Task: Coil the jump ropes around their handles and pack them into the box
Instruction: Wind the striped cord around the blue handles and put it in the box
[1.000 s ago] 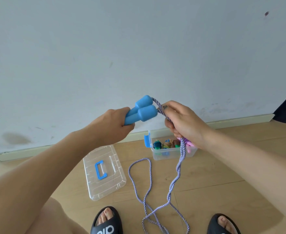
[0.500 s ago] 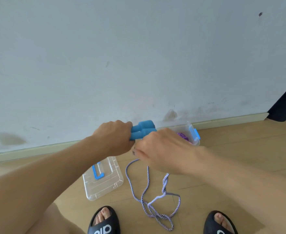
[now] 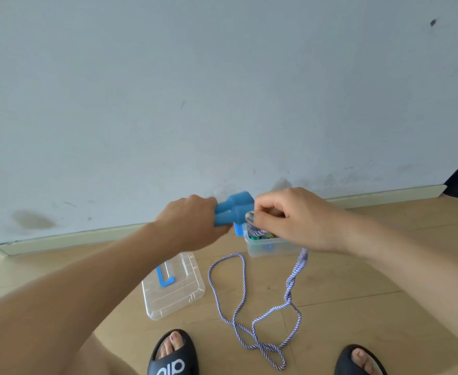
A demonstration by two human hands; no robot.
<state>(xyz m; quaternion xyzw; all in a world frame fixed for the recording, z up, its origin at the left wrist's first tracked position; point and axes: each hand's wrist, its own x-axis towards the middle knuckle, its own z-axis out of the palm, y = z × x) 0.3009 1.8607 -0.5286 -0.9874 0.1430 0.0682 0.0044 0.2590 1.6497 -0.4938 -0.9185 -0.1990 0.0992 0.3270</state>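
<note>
Jump rope (image 3: pixel 290 290): purple-white cord is trailed from the right hand down to loops on the floor.
Handles (image 3: pixel 232 211): two blue, clenched together by the left hand (image 3: pixel 192 221).
Right hand (image 3: pixel 284 217): cord pinched at the handle ends.
Box (image 3: pixel 272 246): clear, by the wall, partly hidden; contents blurred.
Lid (image 3: pixel 172 289): beside it.
Sandal (image 3: pixel 172 355): writing cropped, unreadable.

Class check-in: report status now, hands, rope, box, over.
Left hand grips blue handles. Right hand winding rope, most on floor. Box open, lid aside.
</note>
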